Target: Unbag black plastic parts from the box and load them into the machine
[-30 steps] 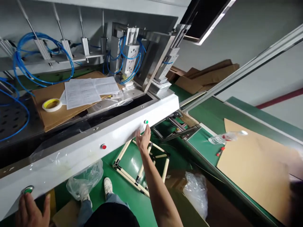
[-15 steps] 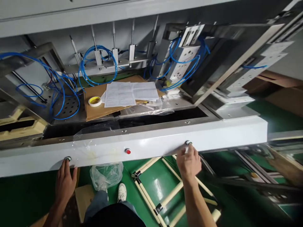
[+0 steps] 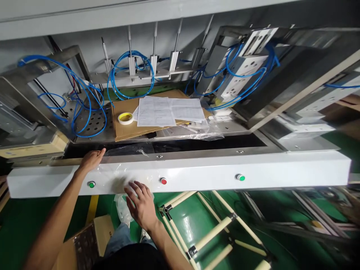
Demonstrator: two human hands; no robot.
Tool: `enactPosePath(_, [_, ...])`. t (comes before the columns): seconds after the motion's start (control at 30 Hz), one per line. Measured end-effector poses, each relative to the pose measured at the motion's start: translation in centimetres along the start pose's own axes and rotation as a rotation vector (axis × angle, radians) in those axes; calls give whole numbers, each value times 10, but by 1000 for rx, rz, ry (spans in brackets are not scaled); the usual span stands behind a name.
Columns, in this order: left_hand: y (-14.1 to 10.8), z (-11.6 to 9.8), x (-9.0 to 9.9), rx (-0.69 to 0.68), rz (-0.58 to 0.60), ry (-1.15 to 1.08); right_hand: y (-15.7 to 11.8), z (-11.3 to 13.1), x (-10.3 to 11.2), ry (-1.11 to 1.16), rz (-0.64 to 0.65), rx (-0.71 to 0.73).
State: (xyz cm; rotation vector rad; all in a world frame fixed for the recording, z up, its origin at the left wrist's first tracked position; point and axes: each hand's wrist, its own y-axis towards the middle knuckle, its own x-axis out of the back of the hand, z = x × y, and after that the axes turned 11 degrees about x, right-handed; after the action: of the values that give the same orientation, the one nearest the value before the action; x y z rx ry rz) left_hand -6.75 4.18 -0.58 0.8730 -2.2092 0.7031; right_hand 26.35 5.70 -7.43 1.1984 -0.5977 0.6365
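My left hand (image 3: 92, 160) is at the front edge of the machine's dark slot, with its fingers closed on the left edge of a clear plastic bag (image 3: 112, 170). The bag drapes from the slot over the white front panel (image 3: 197, 174) and hangs below it. My right hand (image 3: 142, 206) is in front of the panel, close to the bag's lower part, its fingers spread and holding nothing. On the panel are a left green button (image 3: 91, 184), a red button (image 3: 163, 181) and a right green button (image 3: 240, 177), with no hand on them.
Inside the machine, papers (image 3: 156, 112) and a tape roll (image 3: 125, 118) lie on cardboard (image 3: 119, 131). Blue air hoses (image 3: 112, 80) loop around cylinders. Below are a cream pipe frame (image 3: 212, 234) and an open cardboard box (image 3: 102, 232).
Both hands have left the green buttons. My left hand has moved up to the slot and the plastic bag; my right hand has moved left. The view has shifted.
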Motion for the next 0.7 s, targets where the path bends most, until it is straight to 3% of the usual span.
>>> enactPosePath(0.17, [13, -13, 0, 5, 322, -251, 13, -10, -19, -83, 69, -51])
enactPosePath(0.33, [19, -14, 7, 47, 460, -545, 3, -10, -21, -124, 70, -78])
enactPosePath(0.53, [33, -14, 20, 76, 475, -666, 1, -4, -19, -146, 47, -96])
enactPosePath(0.7, [41, -15, 11, 7, 321, -716, 0, -3, -21, -131, 83, -104])
